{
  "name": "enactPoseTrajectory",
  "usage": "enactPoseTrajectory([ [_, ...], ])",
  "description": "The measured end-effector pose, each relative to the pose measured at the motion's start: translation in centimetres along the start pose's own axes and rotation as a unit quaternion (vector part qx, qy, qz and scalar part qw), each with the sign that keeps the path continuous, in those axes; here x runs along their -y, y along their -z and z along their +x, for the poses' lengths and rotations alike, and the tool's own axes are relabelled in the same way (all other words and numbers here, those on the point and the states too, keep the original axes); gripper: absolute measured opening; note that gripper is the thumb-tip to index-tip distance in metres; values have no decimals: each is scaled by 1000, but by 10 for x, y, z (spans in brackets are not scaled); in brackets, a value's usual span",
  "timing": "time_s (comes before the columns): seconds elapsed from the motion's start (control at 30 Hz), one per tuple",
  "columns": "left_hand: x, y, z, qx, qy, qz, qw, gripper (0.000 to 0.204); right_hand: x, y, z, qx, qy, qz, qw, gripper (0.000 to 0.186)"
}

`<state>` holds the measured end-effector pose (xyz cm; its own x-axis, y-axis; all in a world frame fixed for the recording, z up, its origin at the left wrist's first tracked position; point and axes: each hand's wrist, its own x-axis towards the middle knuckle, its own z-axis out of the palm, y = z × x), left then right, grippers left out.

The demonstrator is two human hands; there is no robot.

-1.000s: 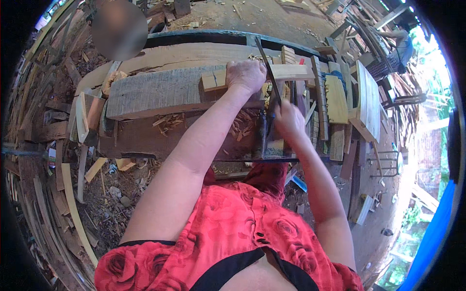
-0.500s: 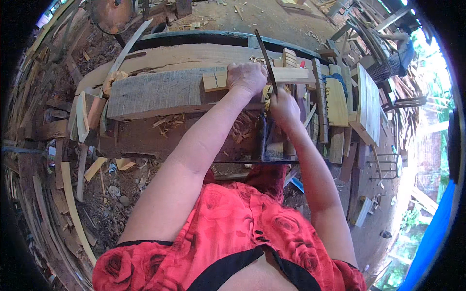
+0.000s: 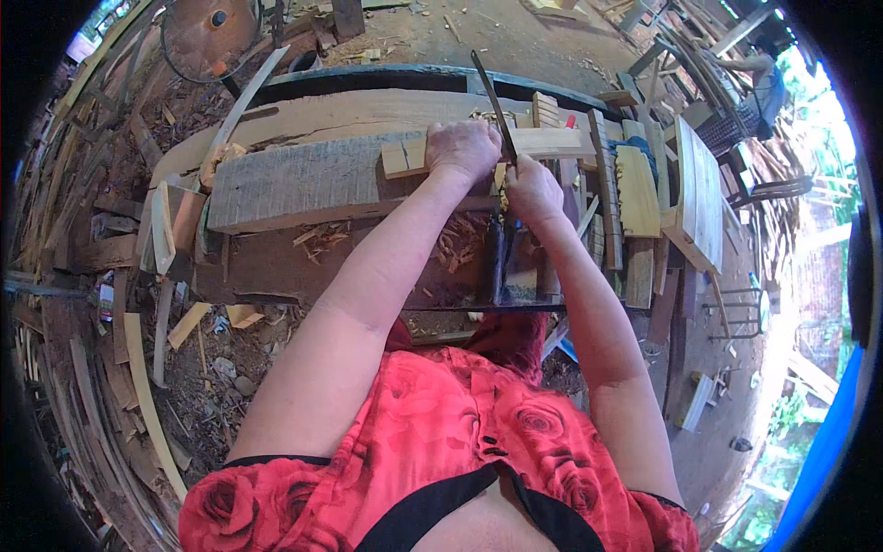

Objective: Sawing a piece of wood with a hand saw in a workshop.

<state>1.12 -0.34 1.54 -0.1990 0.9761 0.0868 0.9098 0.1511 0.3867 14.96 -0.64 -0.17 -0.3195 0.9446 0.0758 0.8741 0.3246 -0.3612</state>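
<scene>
My left hand point(image 3: 464, 147) presses down on a pale wooden slat point(image 3: 552, 142) that lies across a thick grey plank point(image 3: 303, 184) on the workbench. Right beside it, my right hand point(image 3: 532, 190) is closed around a long dark saw. Its thin blade point(image 3: 490, 92) slants up and away over the slat, next to my left hand's fingers. The saw's lower part point(image 3: 498, 267) runs down toward me under my right wrist. Both forearms reach up from my red flowered top.
Wood chips and shavings point(image 3: 457, 250) litter the dark bench top. Several slats and boards point(image 3: 639, 189) are stacked to the right. A round rusty saw disc point(image 3: 207, 32) stands at the upper left. Offcuts cover the ground on the left; a person point(image 3: 763, 78) works far right.
My right hand has pushed the saw away from me, closer to my left hand, and the blade now slants further up. My left hand stays on the slat.
</scene>
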Motion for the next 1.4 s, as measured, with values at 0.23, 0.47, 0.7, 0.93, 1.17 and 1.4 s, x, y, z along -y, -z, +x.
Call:
enactPoseTrajectory([
  [0.23,13,-4,-7,-24,19,14,999,39,0,11,-84,81,-54,-3,995,26],
  [0.47,4,-5,0,8,25,7,1000,40,6,0,-12,18,-22,12,1000,27],
  [0.7,10,4,-11,-3,26,9,1000,41,7,15,-70,65,-59,15,996,25],
  [0.93,0,-3,-4,-7,10,14,1000,41,-10,17,-8,97,-66,251,961,30],
  [1.17,-1,-2,-7,10,36,44,998,48,-34,45,-75,-150,-35,291,944,26],
  [1.4,-3,-4,-4,3,29,68,997,55,-108,5,-106,-130,-183,512,829,19],
])
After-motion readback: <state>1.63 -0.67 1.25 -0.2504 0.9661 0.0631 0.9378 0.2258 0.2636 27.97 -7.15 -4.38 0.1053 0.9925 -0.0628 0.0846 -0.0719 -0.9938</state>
